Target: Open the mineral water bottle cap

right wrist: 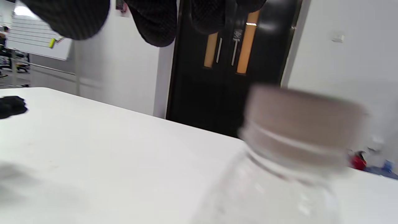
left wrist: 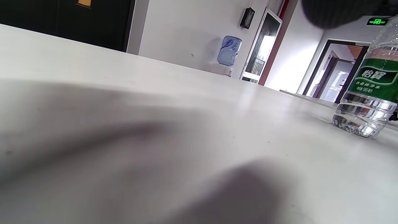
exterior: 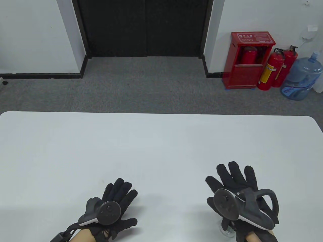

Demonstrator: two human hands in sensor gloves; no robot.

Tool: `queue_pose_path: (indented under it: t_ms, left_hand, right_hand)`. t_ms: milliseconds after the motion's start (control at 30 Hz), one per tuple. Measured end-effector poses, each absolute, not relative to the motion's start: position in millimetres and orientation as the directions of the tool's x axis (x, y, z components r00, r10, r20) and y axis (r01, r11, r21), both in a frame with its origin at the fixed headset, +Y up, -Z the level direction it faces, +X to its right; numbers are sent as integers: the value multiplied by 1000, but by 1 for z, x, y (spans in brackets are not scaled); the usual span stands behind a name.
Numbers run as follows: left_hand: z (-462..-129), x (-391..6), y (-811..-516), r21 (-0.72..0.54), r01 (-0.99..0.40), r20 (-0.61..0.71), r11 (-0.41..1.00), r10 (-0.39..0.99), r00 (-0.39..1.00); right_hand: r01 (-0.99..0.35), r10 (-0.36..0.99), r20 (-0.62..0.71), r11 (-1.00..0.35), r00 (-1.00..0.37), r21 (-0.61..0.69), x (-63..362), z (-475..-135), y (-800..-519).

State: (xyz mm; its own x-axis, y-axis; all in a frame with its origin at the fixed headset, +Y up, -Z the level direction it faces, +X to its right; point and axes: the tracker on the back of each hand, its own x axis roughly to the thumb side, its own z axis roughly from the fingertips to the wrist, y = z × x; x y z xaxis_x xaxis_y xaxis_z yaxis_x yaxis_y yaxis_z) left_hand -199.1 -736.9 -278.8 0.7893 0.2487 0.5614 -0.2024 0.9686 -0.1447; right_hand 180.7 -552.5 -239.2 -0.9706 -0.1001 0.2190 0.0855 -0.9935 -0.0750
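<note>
Bottle point(left wrist: 367, 93) (green label point(left wrist: 373, 80), Chinese characters)

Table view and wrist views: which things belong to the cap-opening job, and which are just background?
Job:
water bottle, standing on the table
cap, still on
left hand
right hand

Background:
fire extinguishers
red cabinet
water jug

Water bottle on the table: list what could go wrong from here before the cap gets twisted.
1. The water bottle stands free near the table edge, almost hidden under the right hand; a blind reach might knock it over.
2. The left hand lies flat, apart; twisting the cap unbraced may spin the bottle.
</note>
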Motion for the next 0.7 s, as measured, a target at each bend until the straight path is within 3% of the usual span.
queue_pose_path:
  t_ms: [233, 433, 700]
  left_hand:
    - [-279, -199, -738, -154, -195, 559, 969, 248, 792]
    - [-279, -199, -738, -153, -194, 557, 969, 247, 793]
    - [-282, -196, -737, -199, -235, 546, 951, 307, 780]
  right_hand:
    - [31, -26, 175, -999, -984, 24, 217, -250, -591]
    - [-75, -4, 323, -970, -946, -232, 225, -250, -600]
    - [-114, 1, 380, -955, -925, -274, 213, -255, -589]
